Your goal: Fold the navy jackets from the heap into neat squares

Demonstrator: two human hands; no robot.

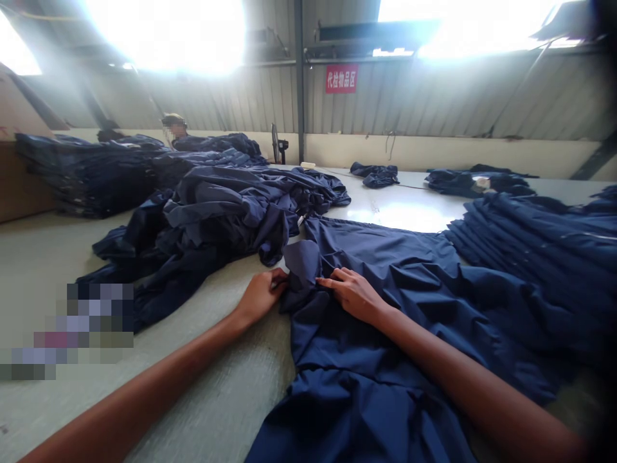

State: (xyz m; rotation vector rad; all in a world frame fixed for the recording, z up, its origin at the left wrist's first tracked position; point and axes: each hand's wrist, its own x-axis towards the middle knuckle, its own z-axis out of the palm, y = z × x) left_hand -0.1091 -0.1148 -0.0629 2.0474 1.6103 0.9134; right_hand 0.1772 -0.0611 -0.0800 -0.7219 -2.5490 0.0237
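Note:
A navy blue garment [366, 347] of thin, smooth cloth lies spread and wrinkled in front of me, with a gathered seam across its near part. At its left edge, a folded flap [303, 262] stands up between my two hands. My left hand [263, 294] is closed, pinching the garment's left edge between thumb and fingers. My right hand [354, 294] rests on the cloth just right of the flap. Its thumb and index finger pinch a bit of fabric, while the other fingers are bent over the garment. The fingertips of both hands are partly hidden by cloth.
A loose heap of navy garments [216, 212] lies to the left on the pale table [231, 379]. Neat stacks stand at far left [91, 173] and right [540, 251]. Smaller bundles [375, 174] lie farther back. Behind the left stacks is a person [174, 125].

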